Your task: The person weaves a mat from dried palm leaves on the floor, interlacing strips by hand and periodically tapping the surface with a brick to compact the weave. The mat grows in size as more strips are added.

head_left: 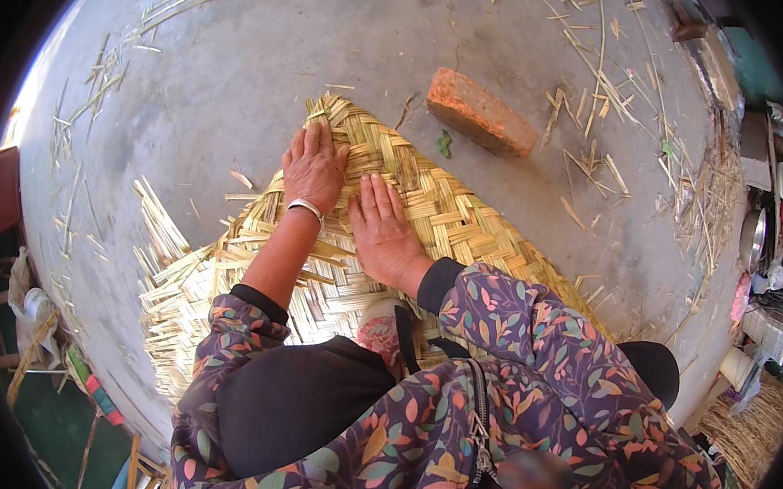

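A woven mat of yellowish split strips [485, 246] lies on the floor before me, its far end narrowing to a folded point. My left hand [314, 170] rests flat near that tip, fingers pointing away, a silver bangle at its wrist. Just nearer and to the right, my right hand [385, 233] presses palm-down on the weave, fingers stretched out. Neither hand grips anything. Loose strip ends [170, 267] stick out along the mat's left edge. My sleeves and knee cover its near part.
An orange-red brick [480, 113] lies on the concrete floor [268, 67] right of the mat's tip. Scattered straw pieces [597, 105] litter the far right, more at the far left. Various household items, including a metal bowl [752, 235], crowd the right edge.
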`<state>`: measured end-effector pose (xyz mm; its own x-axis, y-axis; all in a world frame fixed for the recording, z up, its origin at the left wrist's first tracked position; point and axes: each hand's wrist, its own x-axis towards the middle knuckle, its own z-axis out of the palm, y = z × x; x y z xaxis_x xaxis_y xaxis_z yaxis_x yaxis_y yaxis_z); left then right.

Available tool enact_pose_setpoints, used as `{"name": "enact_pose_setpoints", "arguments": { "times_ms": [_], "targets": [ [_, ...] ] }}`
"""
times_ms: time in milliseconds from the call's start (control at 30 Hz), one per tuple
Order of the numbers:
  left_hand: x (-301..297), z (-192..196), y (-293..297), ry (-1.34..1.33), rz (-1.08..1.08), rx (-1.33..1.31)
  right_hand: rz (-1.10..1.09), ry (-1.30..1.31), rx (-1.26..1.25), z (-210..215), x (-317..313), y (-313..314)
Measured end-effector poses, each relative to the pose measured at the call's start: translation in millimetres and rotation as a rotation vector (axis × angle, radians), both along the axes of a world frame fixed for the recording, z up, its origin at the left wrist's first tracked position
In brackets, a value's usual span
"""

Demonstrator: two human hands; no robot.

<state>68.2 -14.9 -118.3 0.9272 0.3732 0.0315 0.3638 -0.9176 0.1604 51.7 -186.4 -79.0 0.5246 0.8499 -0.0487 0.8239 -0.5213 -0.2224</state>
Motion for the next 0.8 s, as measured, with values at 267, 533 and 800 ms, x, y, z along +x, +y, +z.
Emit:
{"name": "enact_pose_setpoints", "arguments": {
  "times_ms": [267, 533, 800],
  "targets": [
    [-12, 10, 0, 0.092, 0.029, -0.002, 0.087, 0.55, 0.068, 46, 50, -40],
    [-3, -13, -13, -0.06, 0.052, 0.029, 0.22, -0.084, -0.099, -23, 24, -79],
    [15, 7, -20, -0.149, 0.292, -0.283, 0.205, -0.097, -0.042, -29, 29, -89]
  ]
}}
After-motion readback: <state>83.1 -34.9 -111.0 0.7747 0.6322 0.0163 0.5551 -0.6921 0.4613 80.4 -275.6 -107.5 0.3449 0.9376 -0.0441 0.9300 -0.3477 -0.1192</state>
